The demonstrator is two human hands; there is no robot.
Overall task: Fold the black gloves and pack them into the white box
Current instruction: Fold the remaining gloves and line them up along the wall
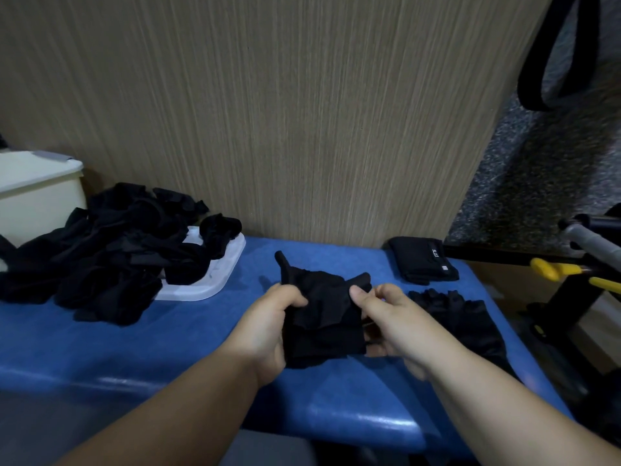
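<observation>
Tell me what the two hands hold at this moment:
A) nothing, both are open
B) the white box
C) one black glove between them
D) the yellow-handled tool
C. The left hand and the right hand both grip the black glove from its two sides, over the blue table.

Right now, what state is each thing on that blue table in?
Held glove: partly folded, crumpled.
Left hand: grips its left edge.
Right hand: pinches its right edge.
White lid: flat on the table, partly covered.
Glove pile: loose, unfolded, heaped partly on that lid.
Folded glove: folded, lying apart.
Flat glove: spread out, unfolded.
White box: opening not visible.
</observation>
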